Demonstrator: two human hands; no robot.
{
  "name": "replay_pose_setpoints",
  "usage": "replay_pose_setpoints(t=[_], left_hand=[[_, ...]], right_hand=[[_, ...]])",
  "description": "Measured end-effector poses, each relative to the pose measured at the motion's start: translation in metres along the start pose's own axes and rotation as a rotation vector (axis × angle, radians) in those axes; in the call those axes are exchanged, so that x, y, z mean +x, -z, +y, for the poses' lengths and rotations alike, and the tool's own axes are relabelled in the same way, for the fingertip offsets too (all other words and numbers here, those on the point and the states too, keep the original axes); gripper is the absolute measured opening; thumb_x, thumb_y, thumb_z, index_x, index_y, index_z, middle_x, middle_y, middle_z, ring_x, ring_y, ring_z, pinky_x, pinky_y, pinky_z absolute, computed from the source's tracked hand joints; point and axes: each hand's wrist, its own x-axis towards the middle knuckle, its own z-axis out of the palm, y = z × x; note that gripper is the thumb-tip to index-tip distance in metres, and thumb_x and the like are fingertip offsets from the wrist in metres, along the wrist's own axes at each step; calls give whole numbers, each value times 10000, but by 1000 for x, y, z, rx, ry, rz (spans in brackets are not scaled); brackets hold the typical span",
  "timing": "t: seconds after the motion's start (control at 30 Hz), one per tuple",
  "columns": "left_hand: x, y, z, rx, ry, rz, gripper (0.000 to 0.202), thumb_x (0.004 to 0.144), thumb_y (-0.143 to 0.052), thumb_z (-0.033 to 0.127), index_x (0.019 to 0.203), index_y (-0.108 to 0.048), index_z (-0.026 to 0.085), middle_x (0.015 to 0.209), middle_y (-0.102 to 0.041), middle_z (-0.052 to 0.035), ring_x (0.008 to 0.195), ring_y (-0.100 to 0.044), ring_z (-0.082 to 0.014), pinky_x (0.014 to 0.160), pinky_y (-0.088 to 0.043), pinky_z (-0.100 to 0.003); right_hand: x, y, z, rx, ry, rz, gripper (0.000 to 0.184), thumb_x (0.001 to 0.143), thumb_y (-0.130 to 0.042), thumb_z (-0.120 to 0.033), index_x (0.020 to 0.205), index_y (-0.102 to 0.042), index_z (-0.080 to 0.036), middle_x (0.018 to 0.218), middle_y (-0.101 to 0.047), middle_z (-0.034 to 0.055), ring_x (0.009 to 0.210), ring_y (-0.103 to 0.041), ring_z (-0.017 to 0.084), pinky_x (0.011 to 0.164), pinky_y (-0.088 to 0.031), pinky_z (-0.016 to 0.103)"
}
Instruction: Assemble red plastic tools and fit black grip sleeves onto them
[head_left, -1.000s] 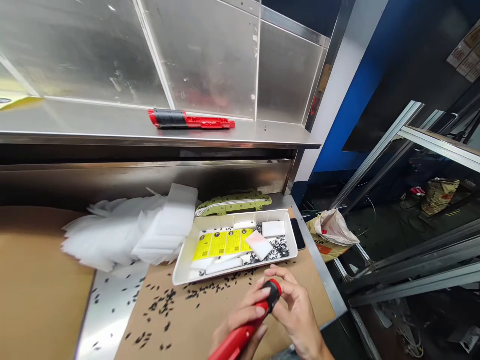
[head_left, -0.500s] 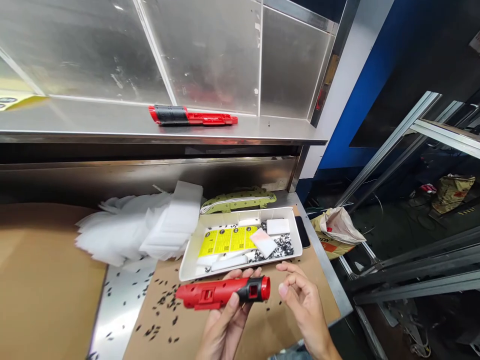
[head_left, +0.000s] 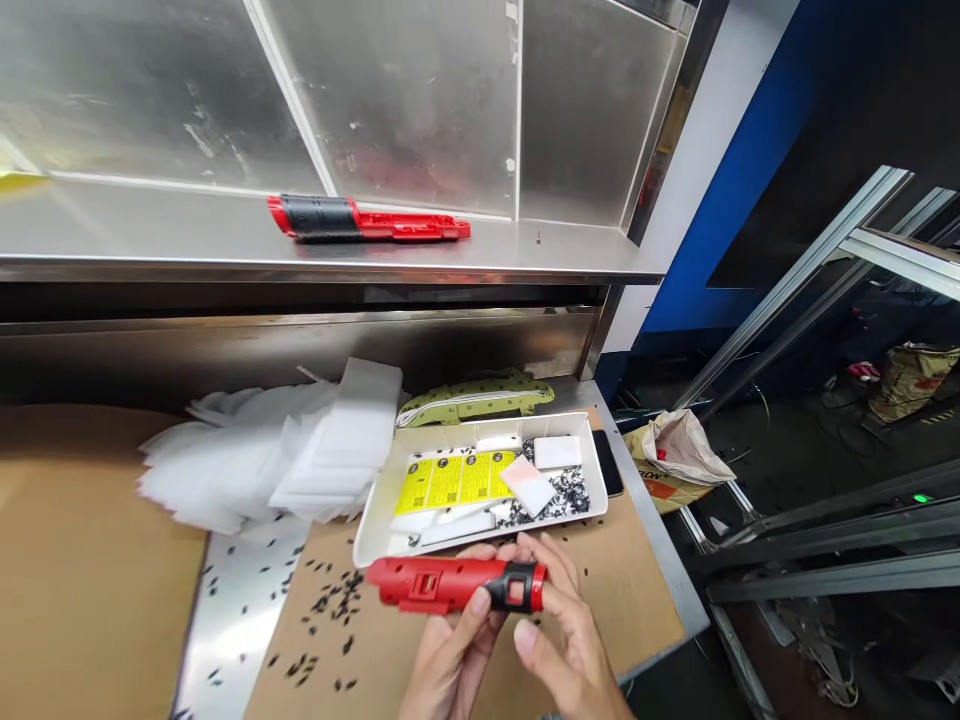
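A red plastic tool body with a black collar (head_left: 450, 585) lies level in front of me, just above the brown cardboard. My left hand (head_left: 450, 655) grips it from below, thumb on the front. My right hand (head_left: 559, 630) holds the black collar end, fingers wrapped behind it. A white tray (head_left: 375, 520) behind the hands holds yellow labels (head_left: 450, 480), white pads and small black parts.
A second red and black tool body (head_left: 360, 220) lies on the steel shelf (head_left: 525, 265) above. White foam sheets (head_left: 277, 455) are piled left of the tray. Small black parts (head_left: 334, 600) are scattered on the cardboard. A phone (head_left: 606, 470) lies right of the tray; the bench edge is at right.
My right hand, apart from the tool half a second ago, has closed onto its black collar end. A second ago the tool pointed away from me; it is now held level.
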Motion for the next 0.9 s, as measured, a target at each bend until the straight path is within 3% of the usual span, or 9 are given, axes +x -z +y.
replay_pose_setpoints(t=[0.13,0.27,0.33,0.43,0.57,0.63,0.7,0.8,0.9], left_hand=[[4,7,5,111,-24,-79,471,671,-842,365,1066,-634,215,1082,-733,-66,1163,-598,-305,871,-563,-309],[10,4,16,257,-103,-124,465,728,-785,419,1117,-598,247,1141,-717,-63,1222,-553,-320,1071,-425,-460],[10,-1,22,458,-222,-64,481,721,-770,474,1117,-622,244,1202,-691,-73,1293,-480,-322,1160,-279,-482],[3,-8,32,738,-359,53,561,708,-756,508,1186,-632,241,1226,-679,-77,1319,-443,-327,1192,-174,-486],[-2,-5,42,944,-514,117,596,652,-780,509,1190,-658,283,1249,-661,-70,1234,-523,-350,1112,-348,-464],[1,3,46,1022,-564,74,497,607,-803,515,1026,-729,258,1233,-665,-96,1187,-549,-372,965,-491,-412],[7,14,49,1009,-528,57,404,609,-783,550,860,-732,237,1177,-687,-116,1126,-580,-379,884,-525,-406],[14,24,51,993,-522,171,419,631,-755,589,853,-700,238,1114,-701,-107,1072,-598,-361,1004,-429,-471],[16,25,53,886,-554,198,449,621,-742,646,799,-688,237,1218,-648,-118,1167,-542,-384,1075,-346,-524]], right_hand=[[9,18,-3,-391,243,-73,299,904,-545,-459,1118,-673,-295,1503,-373,23,1454,-135,312,1164,-224,546],[16,35,0,-565,375,10,214,899,-566,-401,1065,-666,-310,1502,-344,3,1436,-168,304,1143,-258,538],[19,43,7,-573,322,96,206,917,-538,-360,1083,-649,-308,1465,-393,20,1403,-264,267,1135,-295,493],[24,55,25,-654,58,156,230,942,-459,-263,1101,-625,-261,1344,-508,61,1283,-455,210,1071,-396,383],[26,57,56,-802,-185,-17,214,885,-509,-165,1032,-649,-233,1104,-652,57,986,-651,232,845,-516,354],[25,47,70,-840,-225,-96,217,841,-580,-148,1018,-666,-239,1020,-687,45,899,-677,261,794,-520,378],[25,32,82,-876,-259,-152,271,820,-617,-145,1066,-659,-250,1018,-697,49,911,-680,288,799,-515,401],[29,10,97,-923,-296,-174,297,835,-613,-157,1120,-637,-234,1057,-681,92,927,-675,318,800,-508,439],[37,-5,111,-941,-316,-162,274,834,-644,-190,1108,-637,-188,1117,-646,139,932,-661,331,811,-498,494]])
